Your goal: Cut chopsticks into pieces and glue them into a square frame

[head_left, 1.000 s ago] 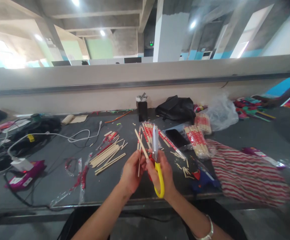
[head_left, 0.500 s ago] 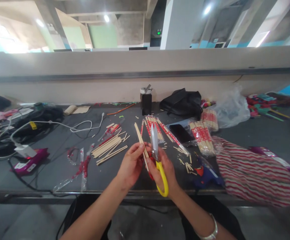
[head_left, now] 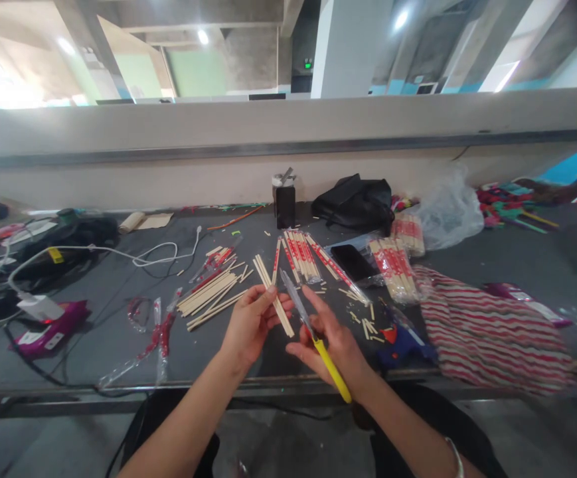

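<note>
Near the table's front edge, my left hand (head_left: 246, 325) is closed around a few plain wooden chopsticks (head_left: 263, 271), which slant up and to the left. My right hand (head_left: 340, 345) holds a pair of scissors (head_left: 335, 373) with a yellow handle; their blades point up and left, close to the chopsticks. The thumb and index finger of that hand are stretched out. Left of my hands lies a loose pile of bare chopsticks (head_left: 208, 292). Beyond them are chopsticks in red-printed wrappers (head_left: 302, 255).
Short cut stick pieces (head_left: 368, 327) lie right of my hands, near a blue glue gun (head_left: 408, 342). A phone (head_left: 352, 261), packed chopsticks (head_left: 392, 269) and striped cloth (head_left: 492, 332) are further right. Torn wrappers (head_left: 161, 338), a white cable (head_left: 119, 249) and a purple box (head_left: 52, 328) occupy the left.
The scissors have tilted to the left, and my right fingers have spread away from the chopsticks. The chopsticks in my left hand have fanned slightly and sit further left.
</note>
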`<control>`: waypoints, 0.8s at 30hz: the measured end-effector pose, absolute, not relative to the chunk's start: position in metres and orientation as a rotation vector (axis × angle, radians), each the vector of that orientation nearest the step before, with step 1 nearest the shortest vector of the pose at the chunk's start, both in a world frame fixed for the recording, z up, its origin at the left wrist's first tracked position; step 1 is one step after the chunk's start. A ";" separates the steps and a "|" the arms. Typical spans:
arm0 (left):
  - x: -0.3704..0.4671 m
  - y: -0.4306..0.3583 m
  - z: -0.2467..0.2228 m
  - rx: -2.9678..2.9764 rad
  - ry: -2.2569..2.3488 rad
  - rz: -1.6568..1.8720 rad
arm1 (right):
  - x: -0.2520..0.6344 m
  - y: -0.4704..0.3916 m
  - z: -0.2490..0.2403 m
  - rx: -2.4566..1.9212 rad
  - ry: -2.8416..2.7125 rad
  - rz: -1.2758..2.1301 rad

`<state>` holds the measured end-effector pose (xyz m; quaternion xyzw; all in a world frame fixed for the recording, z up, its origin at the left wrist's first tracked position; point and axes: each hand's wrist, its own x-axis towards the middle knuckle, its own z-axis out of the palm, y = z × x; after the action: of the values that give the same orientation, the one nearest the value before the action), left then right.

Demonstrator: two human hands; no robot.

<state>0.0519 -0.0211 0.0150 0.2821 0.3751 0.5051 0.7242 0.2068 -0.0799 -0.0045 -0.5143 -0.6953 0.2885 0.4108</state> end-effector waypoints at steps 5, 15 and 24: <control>0.058 -0.027 0.012 0.679 0.834 1.100 | 0.214 -0.080 -0.009 -1.327 -1.828 0.610; 0.061 -0.031 0.012 0.717 0.823 1.036 | 0.216 -0.078 -0.015 -1.369 -1.848 0.522; 0.061 -0.033 0.012 0.699 0.767 1.000 | 0.218 -0.076 -0.014 -1.345 -1.886 0.530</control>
<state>0.0606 -0.0327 0.0117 0.3200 0.3511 0.4579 0.7514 0.2182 -0.0759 -0.0138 -0.5251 -0.7362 0.2070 0.3734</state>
